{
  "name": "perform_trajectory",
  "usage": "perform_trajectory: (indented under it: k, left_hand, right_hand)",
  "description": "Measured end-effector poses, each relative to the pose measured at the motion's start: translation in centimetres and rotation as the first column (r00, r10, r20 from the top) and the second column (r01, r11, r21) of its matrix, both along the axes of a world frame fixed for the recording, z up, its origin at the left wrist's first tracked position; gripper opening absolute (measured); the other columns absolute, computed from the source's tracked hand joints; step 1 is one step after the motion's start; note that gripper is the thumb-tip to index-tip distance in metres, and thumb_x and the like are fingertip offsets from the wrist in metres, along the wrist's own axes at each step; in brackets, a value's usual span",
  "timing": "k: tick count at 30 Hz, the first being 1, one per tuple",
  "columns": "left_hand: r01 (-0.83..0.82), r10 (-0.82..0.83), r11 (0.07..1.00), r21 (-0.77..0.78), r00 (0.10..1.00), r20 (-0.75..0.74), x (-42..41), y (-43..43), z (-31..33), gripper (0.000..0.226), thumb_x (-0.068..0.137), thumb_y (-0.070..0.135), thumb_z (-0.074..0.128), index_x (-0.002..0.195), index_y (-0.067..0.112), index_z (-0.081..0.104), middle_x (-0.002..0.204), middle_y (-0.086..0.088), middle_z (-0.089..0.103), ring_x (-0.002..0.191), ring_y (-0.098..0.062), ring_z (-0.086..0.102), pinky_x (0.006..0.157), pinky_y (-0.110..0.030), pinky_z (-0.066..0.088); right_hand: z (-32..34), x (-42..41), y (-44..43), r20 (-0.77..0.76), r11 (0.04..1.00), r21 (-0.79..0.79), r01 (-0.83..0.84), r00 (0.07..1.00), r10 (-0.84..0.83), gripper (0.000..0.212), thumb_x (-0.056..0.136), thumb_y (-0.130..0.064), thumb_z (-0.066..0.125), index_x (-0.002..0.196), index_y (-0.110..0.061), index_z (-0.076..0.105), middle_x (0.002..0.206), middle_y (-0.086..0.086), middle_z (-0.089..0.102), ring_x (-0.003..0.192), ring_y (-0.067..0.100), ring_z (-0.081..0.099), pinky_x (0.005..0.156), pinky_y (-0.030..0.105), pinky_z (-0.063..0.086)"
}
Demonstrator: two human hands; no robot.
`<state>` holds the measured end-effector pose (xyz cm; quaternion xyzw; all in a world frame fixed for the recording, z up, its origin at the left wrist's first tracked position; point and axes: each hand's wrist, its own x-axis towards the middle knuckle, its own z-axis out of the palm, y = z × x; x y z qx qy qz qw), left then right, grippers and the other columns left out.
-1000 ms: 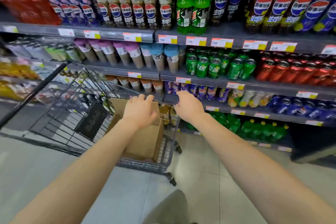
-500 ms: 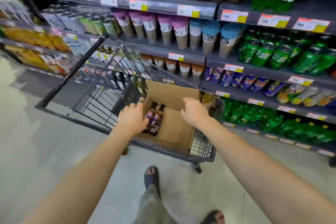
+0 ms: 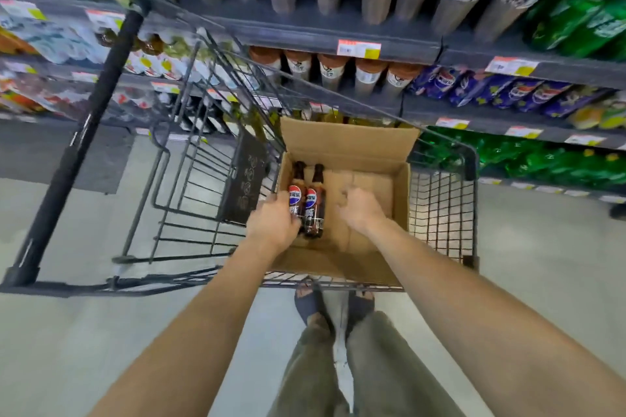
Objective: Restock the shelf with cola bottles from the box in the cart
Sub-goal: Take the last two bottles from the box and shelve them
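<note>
Down inside the cart (image 3: 440,200), an open cardboard box (image 3: 349,145) is sitting with its flaps up, and both arms are reaching into it. 2 cola bottles (image 3: 309,203) are lying side by side along the box's left wall, caps pointing toward the shelf (image 3: 338,39), red-white-and-blue labels facing up. The left hand (image 3: 272,225) is coming over the box's left edge with fingers curled around the lower end of the nearer bottle, touching it; whether the grip is fully closed is hard to tell from this angle. The right hand (image 3: 360,210) is hovering over the bare cardboard floor of the box, fingers loosely bent and holding nothing, just beside the bottles without touching them. Beyond the cart, rows of drinks are filling the shelf, with yellow-and-red price tags (image 3: 359,47) running along its edge. Below, the person's sandalled feet (image 3: 333,306) are standing right against the cart.
</note>
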<state>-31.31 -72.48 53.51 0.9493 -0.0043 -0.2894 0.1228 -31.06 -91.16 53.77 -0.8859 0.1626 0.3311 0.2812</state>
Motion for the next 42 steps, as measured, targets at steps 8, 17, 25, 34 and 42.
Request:
perform_trajectory:
  k: [8,17,25,34,42]
  left_hand:
    - [-0.206,0.173,0.967,-0.151,0.964,-0.204,2.7,-2.0,-12.3,0.048,0.096,0.026,0.064,0.14,0.016,0.048,0.132,-0.013,0.06,0.118,-0.033,0.061,0.105,-0.048,0.05]
    - [-0.378,0.33,0.919,-0.11,0.893,-0.307,4.2,-2.2,-22.7,0.086,0.098,0.03,0.065,0.163,0.011,0.012,0.165,-0.012,0.027,0.151,-0.033,0.03,0.126,-0.044,0.023]
    - [-0.491,0.491,0.869,0.053,0.846,-0.208,4.9,-4.6,-25.5,0.076,0.105,0.035,0.049,0.161,0.002,0.011,0.16,-0.021,0.024,0.143,-0.041,0.031,0.12,-0.044,0.021]
    - [-0.612,0.598,0.788,0.064,0.735,-0.32,7.0,-5.7,-27.2,0.09,0.086,0.051,0.076,0.15,0.008,0.031,0.15,-0.017,0.043,0.138,-0.036,0.044,0.111,-0.044,0.041]
    - [-0.584,0.538,0.806,-0.093,0.789,-0.297,7.5,-4.5,-27.8,0.081,0.077,0.04,0.088,0.143,0.018,0.047,0.135,-0.008,0.063,0.125,-0.028,0.061,0.104,-0.039,0.052]
  right_hand:
    - [-12.0,4.3,1.5,-0.165,0.974,0.039,0.225,0.962,-0.216,0.052,0.101,-0.031,0.057,0.148,-0.012,0.045,0.136,0.011,0.061,0.122,0.027,0.059,0.079,0.021,0.037]
    - [-24.0,8.0,2.7,-0.252,0.899,0.152,0.411,0.895,-0.367,0.071,0.091,-0.046,0.069,0.147,-0.011,0.042,0.14,0.011,0.058,0.127,0.032,0.056,0.103,0.035,0.046]
    - [-27.3,8.8,2.3,-0.298,0.88,0.131,0.457,0.865,-0.405,0.065,0.077,-0.04,0.085,0.126,-0.01,0.054,0.121,0.008,0.066,0.11,0.023,0.063,0.077,0.025,0.044]
    - [-28.3,7.3,-2.3,-0.336,0.789,0.209,0.577,0.8,-0.496,0.077,0.074,-0.021,0.086,0.139,-0.024,0.044,0.119,0.005,0.062,0.101,0.028,0.064,0.089,0.045,0.058]
    - [-29.0,5.5,-0.7,-0.178,0.87,0.131,0.476,0.874,-0.452,0.096,0.069,-0.031,0.089,0.145,-0.028,0.031,0.131,0.005,0.054,0.122,0.028,0.056,0.099,0.041,0.052]
